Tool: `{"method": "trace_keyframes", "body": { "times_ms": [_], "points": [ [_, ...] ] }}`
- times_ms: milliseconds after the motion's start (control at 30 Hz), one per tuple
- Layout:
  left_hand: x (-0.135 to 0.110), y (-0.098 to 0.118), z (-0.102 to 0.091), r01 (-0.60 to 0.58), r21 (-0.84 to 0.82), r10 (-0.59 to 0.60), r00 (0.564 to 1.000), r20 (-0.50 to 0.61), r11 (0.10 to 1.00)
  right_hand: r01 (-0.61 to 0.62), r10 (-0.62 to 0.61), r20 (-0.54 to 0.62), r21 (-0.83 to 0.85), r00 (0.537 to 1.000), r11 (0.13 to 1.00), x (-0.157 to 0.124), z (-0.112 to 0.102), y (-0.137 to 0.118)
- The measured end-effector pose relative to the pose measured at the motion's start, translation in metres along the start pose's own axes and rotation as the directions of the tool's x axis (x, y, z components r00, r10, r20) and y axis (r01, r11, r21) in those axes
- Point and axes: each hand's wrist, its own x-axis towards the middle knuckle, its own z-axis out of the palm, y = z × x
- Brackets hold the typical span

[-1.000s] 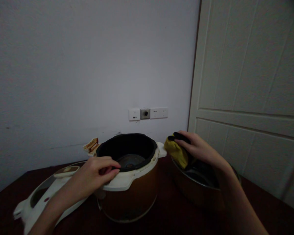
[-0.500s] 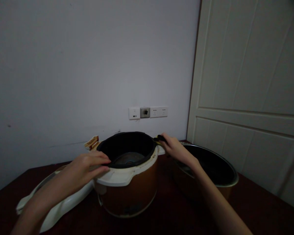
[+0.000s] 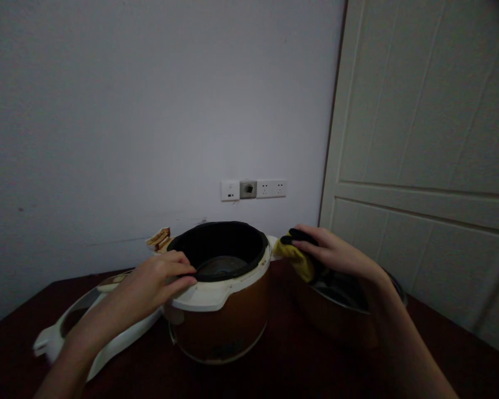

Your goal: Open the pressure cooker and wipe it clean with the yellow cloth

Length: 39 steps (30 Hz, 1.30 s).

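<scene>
An orange-brown electric cooker with a white rim and dark inside stands on the table. My left hand is closed on its front-left rim, thumb and fingers pinching the edge. To the right, my right hand grips a yellow-and-black cloth, held over the left side of a metal inner pot. Whether the cloth touches the pot cannot be told. My right forearm hides part of this pot. The cooker's white lid lies to the left, partly behind my left forearm.
The dark red table meets a pale wall with a row of sockets behind the cooker. A white panelled door stands at the right. A brown-stained hinge piece sticks up behind the cooker's left side.
My right hand has moved right with the cloth, from the cooker's right rim to above the inner pot. More of the yellow cloth shows. My left hand stays on the cooker's rim.
</scene>
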Motion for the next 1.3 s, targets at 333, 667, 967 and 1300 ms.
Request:
{"method": "trace_keyframes", "body": {
  "times_ms": [333, 667, 967, 1300],
  "points": [
    [0.0, 0.0, 0.002, 0.021, -0.012, -0.021, 1.0, -0.013, 1.0, -0.074, 0.045, -0.266, -0.101, 0.963, 0.992, 0.027, 0.042, 0.028],
    [0.001, 0.006, -0.001, 0.046, -0.007, -0.046, 0.999, 0.002, 0.999, -0.089, 0.086, -0.142, -0.013, 0.986, 0.996, 0.032, 0.049, 0.028],
    [0.003, 0.005, -0.001, 0.033, 0.055, -0.035, 0.998, 0.044, 0.998, 0.042, -0.032, -0.144, 0.068, 0.989, 0.997, -0.004, 0.048, -0.001],
    [-0.003, 0.004, 0.005, 0.001, 0.056, 0.0, 1.0, -0.026, 0.998, -0.066, -0.008, -0.374, -0.184, 0.927, 0.981, 0.014, 0.045, 0.022]
  ]
}}
